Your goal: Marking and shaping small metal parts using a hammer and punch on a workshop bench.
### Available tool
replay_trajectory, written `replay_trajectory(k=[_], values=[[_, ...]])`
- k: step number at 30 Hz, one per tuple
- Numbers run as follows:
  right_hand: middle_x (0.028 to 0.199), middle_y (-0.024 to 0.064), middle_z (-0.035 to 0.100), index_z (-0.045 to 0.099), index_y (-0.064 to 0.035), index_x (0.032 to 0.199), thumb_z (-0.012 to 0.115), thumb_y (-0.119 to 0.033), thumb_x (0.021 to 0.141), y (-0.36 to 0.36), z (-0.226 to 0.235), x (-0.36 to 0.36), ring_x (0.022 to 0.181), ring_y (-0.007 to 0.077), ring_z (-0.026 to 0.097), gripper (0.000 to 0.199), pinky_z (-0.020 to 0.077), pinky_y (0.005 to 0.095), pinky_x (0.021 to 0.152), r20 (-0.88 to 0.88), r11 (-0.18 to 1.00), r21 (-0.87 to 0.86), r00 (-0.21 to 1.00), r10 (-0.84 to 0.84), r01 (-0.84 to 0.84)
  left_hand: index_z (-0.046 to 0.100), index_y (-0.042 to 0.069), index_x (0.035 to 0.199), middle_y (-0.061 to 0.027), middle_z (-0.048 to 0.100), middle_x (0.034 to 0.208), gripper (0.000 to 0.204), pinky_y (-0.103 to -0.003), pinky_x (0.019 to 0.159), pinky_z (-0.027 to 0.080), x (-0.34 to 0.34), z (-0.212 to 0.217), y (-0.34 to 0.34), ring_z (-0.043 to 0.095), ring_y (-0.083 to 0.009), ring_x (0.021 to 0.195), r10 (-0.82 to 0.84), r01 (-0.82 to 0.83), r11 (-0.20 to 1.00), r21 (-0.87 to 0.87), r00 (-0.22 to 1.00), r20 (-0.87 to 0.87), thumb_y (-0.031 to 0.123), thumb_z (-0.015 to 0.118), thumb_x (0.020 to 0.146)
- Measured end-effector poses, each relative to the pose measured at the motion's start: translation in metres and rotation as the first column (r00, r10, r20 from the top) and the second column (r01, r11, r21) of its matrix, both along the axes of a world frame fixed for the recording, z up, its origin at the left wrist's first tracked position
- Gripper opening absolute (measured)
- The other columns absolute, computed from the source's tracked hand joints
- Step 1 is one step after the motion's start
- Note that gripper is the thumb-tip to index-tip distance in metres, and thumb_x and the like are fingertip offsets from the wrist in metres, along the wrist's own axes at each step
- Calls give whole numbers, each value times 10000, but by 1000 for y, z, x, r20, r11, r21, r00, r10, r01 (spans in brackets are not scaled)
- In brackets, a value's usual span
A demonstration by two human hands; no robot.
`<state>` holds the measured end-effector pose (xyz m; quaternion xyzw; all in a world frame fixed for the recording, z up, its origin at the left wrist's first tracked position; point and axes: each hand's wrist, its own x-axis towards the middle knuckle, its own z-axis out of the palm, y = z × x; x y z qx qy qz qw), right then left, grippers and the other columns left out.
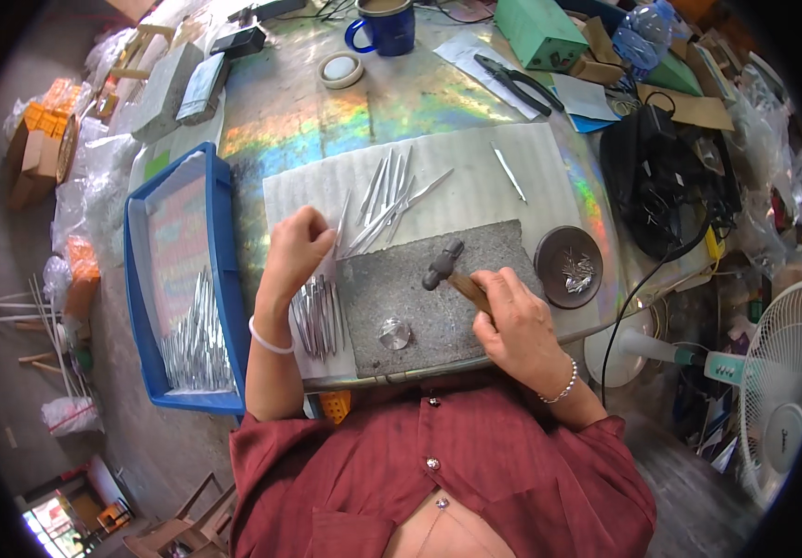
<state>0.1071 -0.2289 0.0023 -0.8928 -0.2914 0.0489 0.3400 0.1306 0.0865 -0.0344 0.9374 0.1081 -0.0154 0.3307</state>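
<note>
R hand (512,312) round hammer (444,267)

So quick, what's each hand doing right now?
Left hand: fingers pinched shut at the thin metal pieces; whether it grips one cannot be told.
Right hand: closed on the small hammer.

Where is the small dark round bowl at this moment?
In the head view, the small dark round bowl sits on the person's right side, just beyond the grey stone slab edge, near the right hand holding the hammer.
</note>
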Motion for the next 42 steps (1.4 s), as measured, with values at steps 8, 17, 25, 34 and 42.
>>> replay_trajectory(k=[8,17,25,34,42], values=[[812,147,538,486,8,1108,551,-25,828,-24,-1,0,683,261,550,289,451,353,641,-210,919,289,954,-213,269,634,-20,815,-85,614,661,280,-307,589,457,-8,-7,-1,571,-161,601,56,-56,998,-3,998,-39,223,751,739],[870,57,542,468,-13,1057,481,3,865,-52,-13,7,693,96,498,193,421,252,621,-360,681,538,866,-347,496,628,-4,746,-159,631,679,226,-371,614,476,13,-26,-9,624,-279,650,-4,7,999,50,998,-62,212,690,742],[798,87,610,555,15,958,549,-35,845,-98,-21,40,642,144,576,124,461,280,596,-284,626,419,749,-598,658,595,-24,745,-141,623,665,196,-350,597,467,-3,-24,5,606,-224,617,75,-78,996,46,995,64,158,662,776],[840,224,583,536,44,824,597,-101,773,-99,-38,54,792,404,575,165,453,471,693,-7,848,-60,849,-528,527,582,-20,800,-132,630,701,199,-343,609,465,5,-25,-4,606,-213,646,-14,18,990,138,1000,-27,163,661,809],[789,217,616,571,35,786,573,-30,745,-92,-43,70,773,388,620,77,513,453,698,100,845,-374,923,-372,381,549,12,816,-6,548,697,140,-198,565,416,-34,3,-3,520,-66,632,257,-190,883,-430,961,103,114,617,882]])
